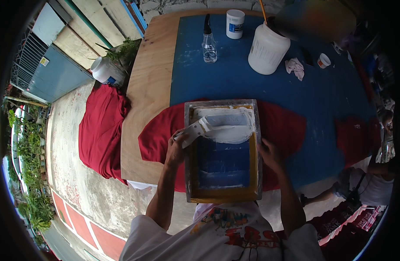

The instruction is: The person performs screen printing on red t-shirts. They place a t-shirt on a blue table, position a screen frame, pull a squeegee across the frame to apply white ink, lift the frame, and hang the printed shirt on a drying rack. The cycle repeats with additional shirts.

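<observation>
Screen-printing frame (222,152) lies flat on a red garment (282,126) spread over the blue-topped bench (252,82). Left hand (177,150) is curled shut on the handle of a white-smeared squeegee (208,128), whose blade sits across the upper half of the mesh in a thick pool of white ink (228,130). Right hand (269,154) lies with fingers extended, pressed on the frame's right rail; it grips nothing. Lower mesh shows bare blue. Risks, as judged: only one rail is pinned, so a hard pull may skid the frame on the cloth and smear the print; ink heaped at one end may flood unevenly; a tilted blade could leave streaks. Behind the frame stand a spray bottle (209,43), a small white jar (234,24) and a large white tub (268,48), well apart. More red cloth (102,130) hangs off the bench's left edge.
</observation>
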`<state>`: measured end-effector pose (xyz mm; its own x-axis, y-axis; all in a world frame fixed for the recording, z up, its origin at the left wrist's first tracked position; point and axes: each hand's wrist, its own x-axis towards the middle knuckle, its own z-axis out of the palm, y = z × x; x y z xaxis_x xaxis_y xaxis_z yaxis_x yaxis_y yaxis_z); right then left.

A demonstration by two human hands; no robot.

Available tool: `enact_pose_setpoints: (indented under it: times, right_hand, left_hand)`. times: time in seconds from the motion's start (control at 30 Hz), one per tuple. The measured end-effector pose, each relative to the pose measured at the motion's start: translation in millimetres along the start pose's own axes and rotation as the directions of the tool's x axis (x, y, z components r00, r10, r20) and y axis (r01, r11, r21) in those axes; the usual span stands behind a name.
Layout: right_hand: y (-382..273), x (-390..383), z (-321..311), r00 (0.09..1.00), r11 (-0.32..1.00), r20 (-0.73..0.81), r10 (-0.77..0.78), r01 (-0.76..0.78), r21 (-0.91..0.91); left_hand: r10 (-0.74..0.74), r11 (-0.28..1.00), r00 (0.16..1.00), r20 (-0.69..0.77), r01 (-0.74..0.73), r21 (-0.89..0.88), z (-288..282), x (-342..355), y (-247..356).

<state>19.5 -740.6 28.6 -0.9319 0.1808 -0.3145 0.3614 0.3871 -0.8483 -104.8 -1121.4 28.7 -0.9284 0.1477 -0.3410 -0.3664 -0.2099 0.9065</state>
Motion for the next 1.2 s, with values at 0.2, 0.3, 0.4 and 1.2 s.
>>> enact_pose_setpoints:
  times: [0.2, 0.3, 0.4, 1.2]
  right_hand:
    - [-8, -3, 4, 0.998, 0.999, -0.037, 0.049, -0.050, -0.003]
    - [-3, -1, 7, 0.997, 1.000, -0.071, -0.006, 0.007, 0.015]
    - [1, 2, 8, 0.998, 0.999, -0.056, -0.006, 0.009, 0.052]
    - [-21, -5, 8, 0.994, 0.997, -0.096, 0.044, -0.038, 0.063]
  left_hand:
    - [0.259, 0.884, 0.959, 0.119, -0.284, 0.371, 31, -20, 44]
    - [0.145, 0.667, 0.890, 0.432, -0.411, 0.622, 61, -7, 72]
    - [0.199, 0.230, 0.528, 0.826, -0.844, 0.485, 105, 27, 77]
    - [-0.077, -0.250, 0.304, 0.950, -0.928, 0.277, 88, 53, 112]
